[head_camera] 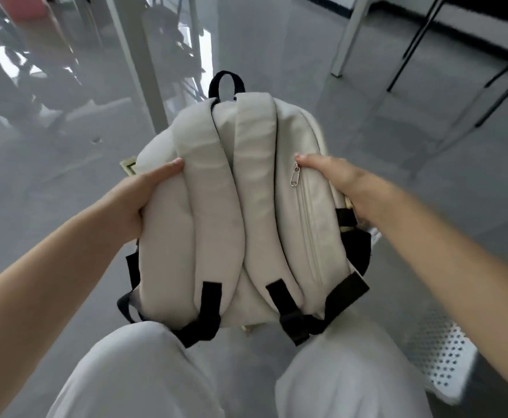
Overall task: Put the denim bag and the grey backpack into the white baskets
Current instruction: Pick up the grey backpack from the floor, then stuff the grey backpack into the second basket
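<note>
Fingers mostly hidden behind grey backpack (234,212), thumbs pressed on its back panel; bag clamped at both sides by left hand (139,197) and right hand (341,182), held over lap, straps facing up, above grey floor (50,182).

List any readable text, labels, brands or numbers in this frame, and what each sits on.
None readable.
Backpack, held by the left hand and right hand: no print on the back panel, straps or zipper pull.
Yellowish tag peeking out behind the backpack's left edge: dark mark on it, mostly hidden and blurred, can't read.
Perforated white surface at lower right: holes only, no text.
</note>
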Demonstrator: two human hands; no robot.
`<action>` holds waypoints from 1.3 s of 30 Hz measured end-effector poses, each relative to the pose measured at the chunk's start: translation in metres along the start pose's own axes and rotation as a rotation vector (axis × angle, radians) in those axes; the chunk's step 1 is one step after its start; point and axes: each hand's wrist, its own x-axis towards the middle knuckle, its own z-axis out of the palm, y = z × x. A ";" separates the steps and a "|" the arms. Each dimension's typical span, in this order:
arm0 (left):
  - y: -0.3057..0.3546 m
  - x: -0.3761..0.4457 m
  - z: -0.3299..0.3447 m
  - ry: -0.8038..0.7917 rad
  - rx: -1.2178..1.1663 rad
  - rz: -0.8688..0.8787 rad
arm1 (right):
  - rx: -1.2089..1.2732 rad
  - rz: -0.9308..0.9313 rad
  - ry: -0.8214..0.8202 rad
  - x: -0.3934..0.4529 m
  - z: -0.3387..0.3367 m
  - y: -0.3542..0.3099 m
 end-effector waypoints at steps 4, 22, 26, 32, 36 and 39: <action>0.003 0.009 0.048 -0.065 -0.030 0.064 | -0.023 -0.019 0.191 0.007 -0.046 0.019; -0.037 -0.047 0.234 -0.351 -0.128 0.075 | -0.439 0.097 0.832 -0.036 -0.164 0.088; -0.069 -0.073 0.266 -0.411 0.106 0.200 | -0.468 -0.072 0.796 -0.053 -0.161 0.080; -0.088 -0.101 0.296 -0.347 0.263 0.563 | -0.313 -0.157 0.749 -0.083 -0.154 0.069; -0.098 -0.108 0.313 -0.301 0.302 0.685 | -0.211 -0.229 0.830 -0.106 -0.162 0.060; -0.119 -0.113 0.315 -0.375 0.444 0.853 | -0.073 -0.117 0.767 -0.119 -0.177 0.066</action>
